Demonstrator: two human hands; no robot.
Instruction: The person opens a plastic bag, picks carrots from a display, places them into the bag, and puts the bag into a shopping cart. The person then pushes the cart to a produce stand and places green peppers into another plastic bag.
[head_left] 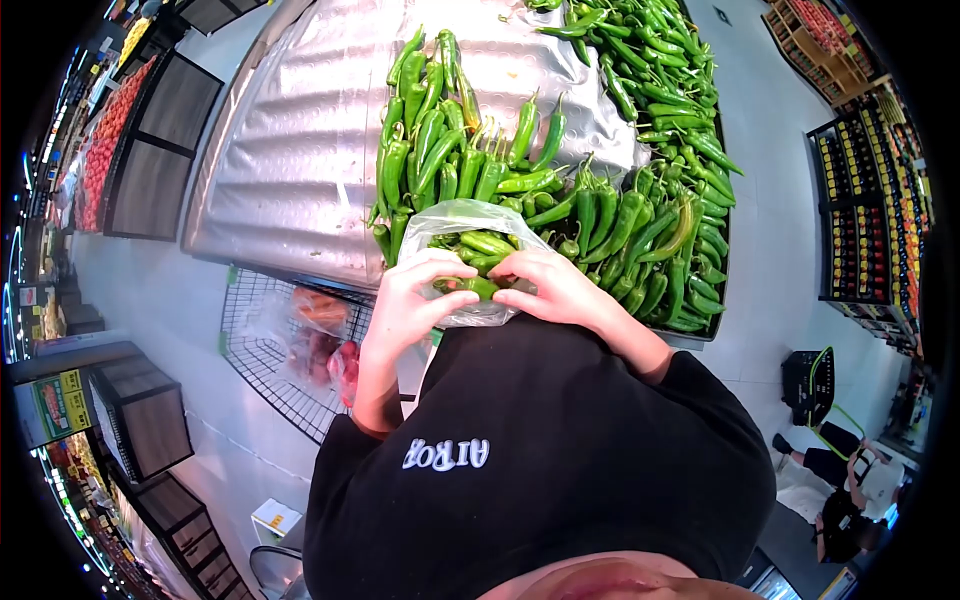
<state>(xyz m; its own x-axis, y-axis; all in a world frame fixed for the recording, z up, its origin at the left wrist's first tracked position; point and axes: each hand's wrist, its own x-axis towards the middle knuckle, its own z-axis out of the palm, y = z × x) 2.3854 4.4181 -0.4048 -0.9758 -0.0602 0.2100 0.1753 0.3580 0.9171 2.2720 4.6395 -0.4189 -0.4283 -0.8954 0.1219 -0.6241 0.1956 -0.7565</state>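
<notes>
A clear plastic bag with several green peppers in it stands open-mouthed at the near edge of the pepper display. My left hand is curled over the left side of its mouth, thumb and fingers bent round the plastic. On the right side, my right hand grips the bag in the same way. The fingertips of both hands touch a pepper lying at the opening. Just beyond the bag, loose long green peppers lie in rows, with a larger pile to the right.
A grey ridged display surface extends to the left. Below it, a wire cart holds bagged red and orange produce. Shelves of bottles stand at the right. Another person is at the lower right, near a black basket.
</notes>
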